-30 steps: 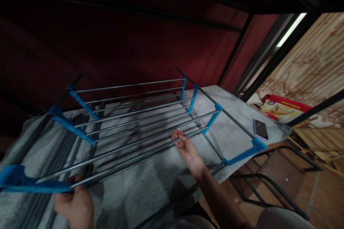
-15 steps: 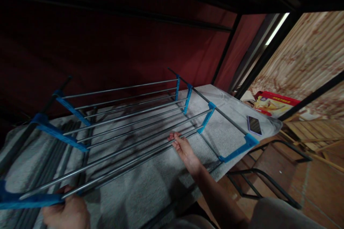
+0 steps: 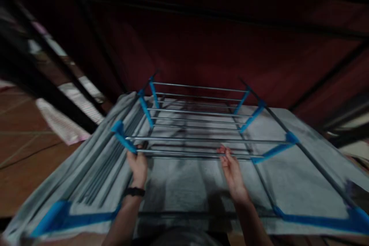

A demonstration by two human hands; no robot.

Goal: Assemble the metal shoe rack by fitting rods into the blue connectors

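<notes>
A rack of grey metal tubes with blue plastic brackets lies on its side on a bed-like surface covered in grey cloth (image 3: pixel 178 178). My left hand (image 3: pixel 138 167), with a dark band at its wrist, is closed around the left end of a front metal rod (image 3: pixel 184 154), beside a blue bracket (image 3: pixel 123 138). Toward the rod's right end, my right hand (image 3: pixel 231 169) curls its fingers round the same rod. Another blue bracket (image 3: pixel 273 152) joins the rods on the right. My left fingertips are partly hidden behind the rod.
Several loose grey tubes (image 3: pixel 106 171) lie under the rack's left side. Large blue end brackets (image 3: pixel 77 219) sit near the front edge. A dark red curtain (image 3: pixel 201 50) hangs behind, with dark frame posts at both sides. A pale cloth (image 3: pixel 63 121) lies at left over the tiled floor.
My view has swung left, so the rack now sits centrally and the phone and red box are out of sight. Both hands remain at the front rods.
</notes>
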